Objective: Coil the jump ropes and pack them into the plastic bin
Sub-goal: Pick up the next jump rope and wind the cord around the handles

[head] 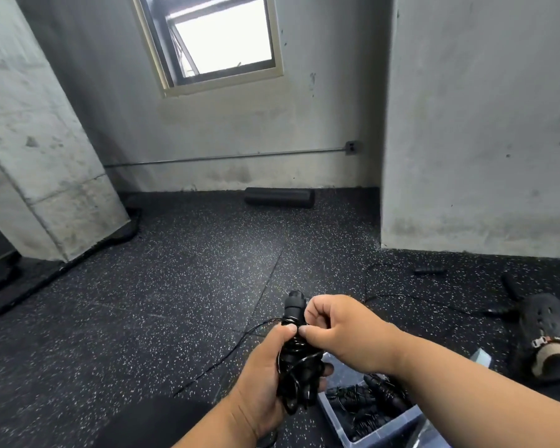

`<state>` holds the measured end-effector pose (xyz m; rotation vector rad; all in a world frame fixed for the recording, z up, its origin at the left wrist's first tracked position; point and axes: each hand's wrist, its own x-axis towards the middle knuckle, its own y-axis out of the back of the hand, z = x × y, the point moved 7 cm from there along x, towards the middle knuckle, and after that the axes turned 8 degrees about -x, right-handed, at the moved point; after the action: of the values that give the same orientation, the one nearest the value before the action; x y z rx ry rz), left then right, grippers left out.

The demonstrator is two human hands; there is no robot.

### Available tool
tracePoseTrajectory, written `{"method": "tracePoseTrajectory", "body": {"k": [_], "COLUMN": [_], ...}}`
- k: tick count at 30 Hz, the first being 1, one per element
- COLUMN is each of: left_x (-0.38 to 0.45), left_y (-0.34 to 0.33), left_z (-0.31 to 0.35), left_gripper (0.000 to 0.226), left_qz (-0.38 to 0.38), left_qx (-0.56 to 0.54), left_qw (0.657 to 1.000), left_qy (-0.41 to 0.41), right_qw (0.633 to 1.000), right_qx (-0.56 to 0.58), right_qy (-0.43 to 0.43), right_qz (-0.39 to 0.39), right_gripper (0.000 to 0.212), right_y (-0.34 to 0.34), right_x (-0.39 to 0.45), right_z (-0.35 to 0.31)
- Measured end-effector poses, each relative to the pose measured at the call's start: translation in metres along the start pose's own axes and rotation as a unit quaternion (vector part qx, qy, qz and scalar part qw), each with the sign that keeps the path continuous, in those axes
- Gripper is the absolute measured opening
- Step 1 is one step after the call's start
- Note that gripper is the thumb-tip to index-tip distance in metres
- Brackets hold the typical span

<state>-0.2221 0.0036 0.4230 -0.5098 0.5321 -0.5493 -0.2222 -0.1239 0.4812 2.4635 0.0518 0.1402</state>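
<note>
**Both hands on a half-coiled jump rope**

Gripped in the left hand [265,376]: black jump rope [296,350], handles upright, cord looped round them. Pinched between right hand [340,331] fingertips: the cord at the handles. Loose cord trailing left across the speckled floor [143,302]. Just below right, plastic bin [332,412] holding coiled ropes. Another rope [429,270] lying uncoiled near the wall.

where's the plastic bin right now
In the head view the plastic bin sits on the floor at the bottom right, below the right hand and right of the left hand, with coiled ropes already inside.
</note>
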Motion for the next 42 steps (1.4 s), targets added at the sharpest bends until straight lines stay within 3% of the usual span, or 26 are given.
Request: {"method": "tracePoseTrajectory", "body": {"k": [6, 12, 16, 19, 24, 30, 36, 40, 42], "left_x": [0.002, 0.006, 0.006, 0.012, 0.016, 0.022, 0.026, 0.027, 0.028], "left_y": [-0.002, 0.007, 0.011, 0.012, 0.004, 0.018, 0.01, 0.01, 0.016], "left_z": [0.015, 0.013, 0.009, 0.01, 0.017, 0.03, 0.033, 0.035, 0.038], "left_gripper": [0.067, 0.069, 0.065, 0.067, 0.062, 0.087, 0.068, 0.036, 0.046], "left_qz": [-0.029, -0.006, -0.004, 0.006, -0.009, -0.022, -0.03, 0.001, 0.021], "left_qx": [-0.002, 0.033, 0.055, 0.069, 0.046, 0.035, 0.033, 0.019, 0.012], "left_qw": [1.0, 0.999, 0.998, 0.998, 0.999, 0.999, 0.998, 0.997, 0.995], "left_qy": [0.004, -0.004, -0.001, -0.008, -0.021, -0.02, -0.032, -0.074, -0.096], "right_qw": [0.987, 0.988, 0.991, 0.994, 0.995, 0.979, 0.965, 0.952, 0.957], "right_qx": [-0.148, -0.124, -0.065, -0.068, -0.092, -0.136, -0.198, -0.247, -0.234], "right_qy": [0.058, 0.022, 0.002, 0.009, 0.033, 0.077, 0.087, 0.092, 0.089], "right_qz": [0.027, -0.091, -0.117, -0.09, 0.021, 0.133, 0.149, 0.155, 0.147], "right_gripper": [0.029, 0.014, 0.01, 0.016, 0.026, 0.026, 0.024, 0.025, 0.023], "right_y": [0.016, 0.015, 0.01, 0.009, 0.012, 0.017, 0.014, 0.011, 0.01], "right_x": [0.01, 0.016, 0.016, 0.019, 0.021, 0.018, 0.014, 0.015, 0.018], "right_z": [-0.03, -0.025, -0.015, -0.011, -0.009, -0.019, -0.022, -0.023, -0.027]}}
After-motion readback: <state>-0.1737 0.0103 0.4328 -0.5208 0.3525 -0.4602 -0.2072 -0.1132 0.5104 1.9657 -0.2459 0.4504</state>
